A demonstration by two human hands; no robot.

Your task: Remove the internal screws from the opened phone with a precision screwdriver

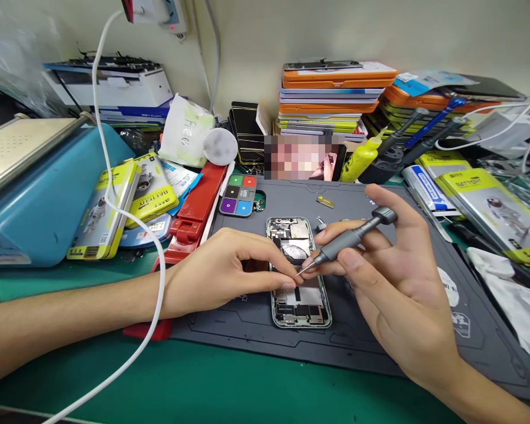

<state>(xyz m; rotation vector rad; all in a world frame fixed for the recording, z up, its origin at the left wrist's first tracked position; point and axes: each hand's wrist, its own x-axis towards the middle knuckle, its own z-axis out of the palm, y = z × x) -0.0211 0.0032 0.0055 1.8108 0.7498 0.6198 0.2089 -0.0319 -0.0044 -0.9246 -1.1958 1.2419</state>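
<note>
An opened phone [301, 300] with its inner parts exposed lies on the dark grey mat [247, 347]. My right hand [393, 277] holds a grey screwdriver [342, 242] tilted down to the left, its thin tip above the middle of the phone. Close to that tip, the thumb and fingertips of my left hand [247, 265] are pinched together over the phone; whatever they hold is too small to make out. A small yellow piece [325, 202] rests on the mat beyond the phone.
A white cable [161, 282] hangs across my left forearm. Left are a blue machine [48, 194], battery boxes [103, 212] and a red tool [198, 206]. Behind stand stacked orange cases [335, 79], a yellow bottle [361, 158] and a coloured-square pad [238, 194]. More battery boxes [497, 206] lie right.
</note>
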